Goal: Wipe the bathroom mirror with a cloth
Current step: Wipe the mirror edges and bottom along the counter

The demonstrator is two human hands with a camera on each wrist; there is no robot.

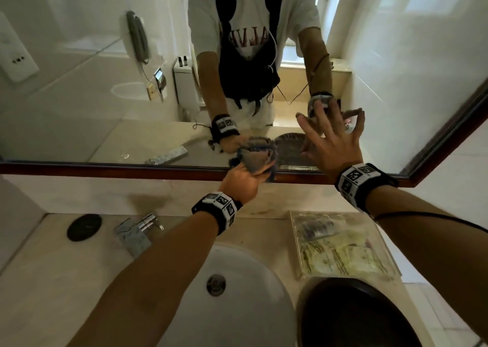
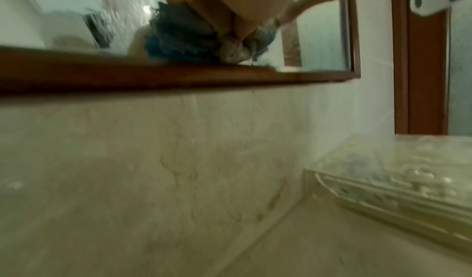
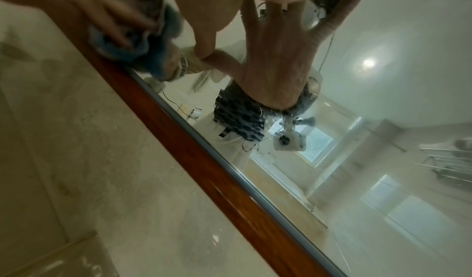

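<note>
We are wiping the low edge of the mirror (image 1: 79, 82), just above its wooden frame (image 1: 105, 167). Our left hand (image 1: 241, 181) is clenching a bunched blue-grey cloth (image 1: 257, 156), fingers curled round it, and is pressing the wad against the glass where it meets the frame; bunching it is probably giving us a firmer pad for the corner line. Our right hand (image 1: 334, 146) is lying spread on the glass to the right of the cloth, fingers straight and splayed, gripping nothing; we judge it is bracing us as we are leaning over the sink (image 1: 245, 280). On the near counter, a tap (image 1: 137, 230) is standing left of the basin and a clear tray (image 1: 298, 241) of packets is sitting to the right. Most of the glass farther up is looking hazy, so much wiping is probably remaining.
</note>
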